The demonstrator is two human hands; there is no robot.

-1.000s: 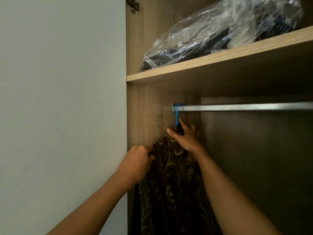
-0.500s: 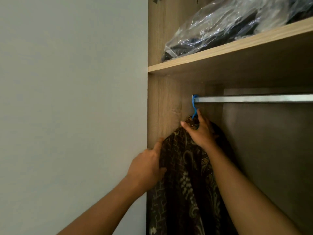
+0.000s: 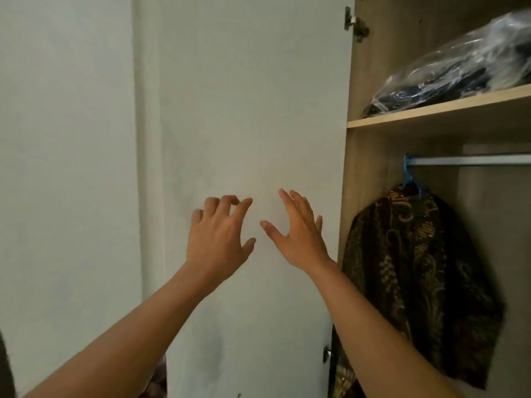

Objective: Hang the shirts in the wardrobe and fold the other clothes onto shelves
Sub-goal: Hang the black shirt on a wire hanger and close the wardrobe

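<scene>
Left hand: the left hand (image 3: 219,237) is raised in front of the white door (image 3: 244,110), fingers loosely curled, holding nothing.
Right hand: the right hand (image 3: 298,237) is just beside it, fingers straight and spread, thumb out, also empty. Whether either hand touches the door I cannot tell.
Step in hand: by my reading one shirt is hung and both hands are free to fetch the next garment.
Doing it well: turn away without brushing the cloth. Before leaving, check that the hook sits fully over the rail and the shoulders lie even. Place the next hanger further right along the rail, where it is bare.
Task's thing: the dark patterned shirt (image 3: 416,268) hangs inside the wardrobe, apart from both hands, close to the left side wall (image 3: 365,168).
Risk: its lower edge drops near the lower hinge (image 3: 326,354) and could likely snag there when the door swings.
Hanger: a blue hanger (image 3: 411,179) carries the shirt, hooked at the far left end of the rod (image 3: 471,160).
Shelf: the wooden shelf (image 3: 431,112) above the rod bears a clear plastic bag (image 3: 459,67).
Bag contents: dark folded cloth; what kind is too unclear to say.
</scene>
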